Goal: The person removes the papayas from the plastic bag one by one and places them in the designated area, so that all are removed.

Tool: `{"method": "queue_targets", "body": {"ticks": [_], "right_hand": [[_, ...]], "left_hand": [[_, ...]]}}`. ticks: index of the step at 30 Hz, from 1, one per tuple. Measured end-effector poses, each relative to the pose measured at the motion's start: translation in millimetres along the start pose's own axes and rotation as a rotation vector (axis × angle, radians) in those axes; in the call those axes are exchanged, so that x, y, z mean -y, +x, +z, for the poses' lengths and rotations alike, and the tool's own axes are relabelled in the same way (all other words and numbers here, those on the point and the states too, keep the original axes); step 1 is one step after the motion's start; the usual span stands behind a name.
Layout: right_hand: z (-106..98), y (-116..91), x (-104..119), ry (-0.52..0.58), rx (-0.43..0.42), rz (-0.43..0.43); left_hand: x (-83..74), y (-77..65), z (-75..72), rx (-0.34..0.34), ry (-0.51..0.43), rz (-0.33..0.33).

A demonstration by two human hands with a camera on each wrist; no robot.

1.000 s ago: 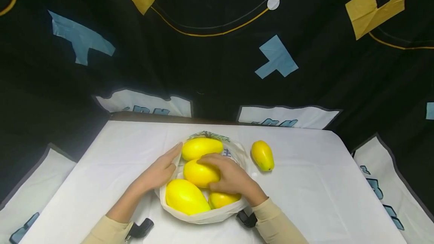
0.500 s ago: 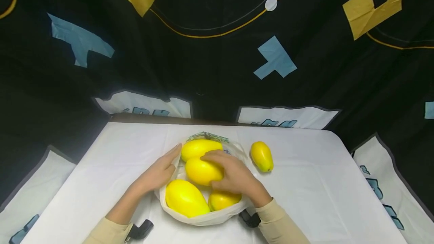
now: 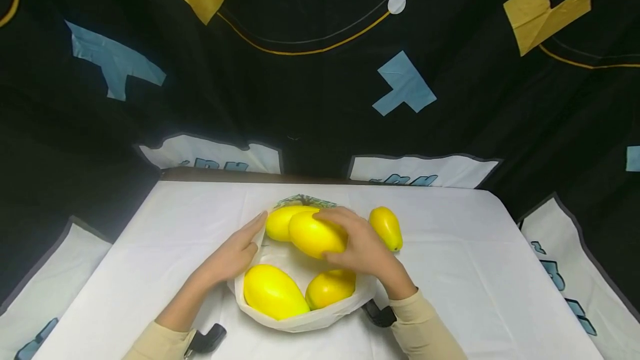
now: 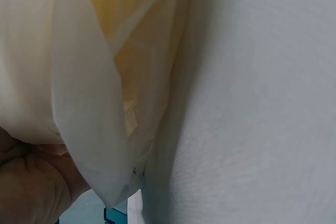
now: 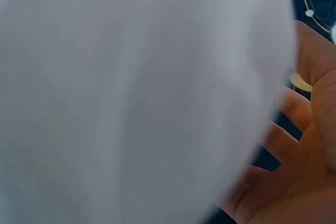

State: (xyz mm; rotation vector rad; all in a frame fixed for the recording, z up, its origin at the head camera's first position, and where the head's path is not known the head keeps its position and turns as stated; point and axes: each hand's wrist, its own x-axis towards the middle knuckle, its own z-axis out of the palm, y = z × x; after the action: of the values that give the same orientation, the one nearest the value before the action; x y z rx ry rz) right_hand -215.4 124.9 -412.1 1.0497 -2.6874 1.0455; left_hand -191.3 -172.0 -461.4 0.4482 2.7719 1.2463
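A white plastic bag (image 3: 314, 321) stands on the table with its mouth wide, a green print at its far rim. My left hand (image 3: 236, 256) holds the bag's left rim, fingers pointing forward; folds of the bag cover part of this hand in the left wrist view. My right hand (image 3: 363, 244) grips a yellow mango (image 3: 315, 235) over the bag. Another yellow fruit (image 3: 278, 223) lies behind it, partly hidden. A large yellow fruit (image 3: 274, 292) and a smaller one (image 3: 331, 289) sit in the near part of the bag. The bag's white side blocks most of the right wrist view.
A pear-shaped yellow fruit (image 3: 386, 228) lies on the white table (image 3: 475, 271), right of the bag and just beyond the right hand. A black curtain (image 3: 320, 104) with tape pieces hangs behind the table's far edge. Black wrist mounts (image 3: 207, 339) protrude under the sleeves.
My right hand has raised the mango from the bag's middle and shifted it rightward, uncovering the white inside of the bag. My left hand stays at the rim.
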Motion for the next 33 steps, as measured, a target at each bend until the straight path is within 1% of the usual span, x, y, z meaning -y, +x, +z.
{"method": "queue_targets", "body": {"ticks": [3,6,16,25,33], "right_hand": [[-7.6,-1.0,-3.6,0.035,-0.043,-0.012],[-17.8,-2.6,-7.6,0.045,-0.086,-0.013],[-43.6,-9.2,-28.8,0.050,-0.184,0.069],[-64.0,-17.1,-56.1,0.008,-0.286,0.203],[-79.0,-29.7,-78.0,0.039,-0.355,0.356]], "left_hand": [[0.5,-1.1,-0.3,0.002,-0.002,-0.005],[0.0,-0.1,-0.3,0.005,0.000,-0.006],[0.6,0.4,0.3,0.009,-0.002,-0.018],[-0.3,0.0,0.3,0.009,0.005,-0.020],[-2.4,-1.0,0.2,0.014,-0.001,-0.024]]}}
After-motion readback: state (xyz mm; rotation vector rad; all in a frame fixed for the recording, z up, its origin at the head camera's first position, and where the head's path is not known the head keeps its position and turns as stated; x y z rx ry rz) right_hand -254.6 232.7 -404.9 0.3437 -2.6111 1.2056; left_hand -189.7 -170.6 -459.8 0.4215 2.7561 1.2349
